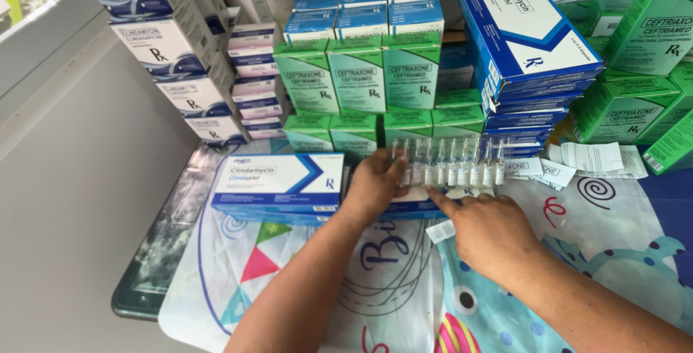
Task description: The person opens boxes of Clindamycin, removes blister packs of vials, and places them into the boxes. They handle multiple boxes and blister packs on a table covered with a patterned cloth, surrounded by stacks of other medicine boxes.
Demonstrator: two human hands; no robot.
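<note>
- The left hand (375, 183) held the left end of a clear tray of ampoules (451, 165), with the fingers curled around its edge.
- The tray stood upright on its long side, and the small glass ampoules in it were side by side in one row.
- The right hand (482, 232) was just below the tray, to its right half. It held nothing; the index finger was stretched out and its tip touched the lower edge of the tray, while the other fingers were folded in.
- Under the tray lay a flat blue box (411, 207), mostly hidden by both hands.
- To the left of the tray, a blue and white box (278, 183) lay flat on the table, close to the left hand.
- Right behind the tray stood green boxes (357, 79) in two rows, and small blue boxes (364, 6) were piled on top of them.
- To the right of the tray and behind it rose a stack of blue and white boxes (530, 57); the top box was tilted.
- More green boxes (635, 86) stood far to the right of the tray.
- White paper leaflets (592, 158) lay on the table just to the right of the tray.
- Far to the left of the tray, behind it, white boxes (166, 50) leaned in a tall pile.
- The table (148, 273) was covered with a colourful printed cloth (404, 288), which spread below the tray.
</note>
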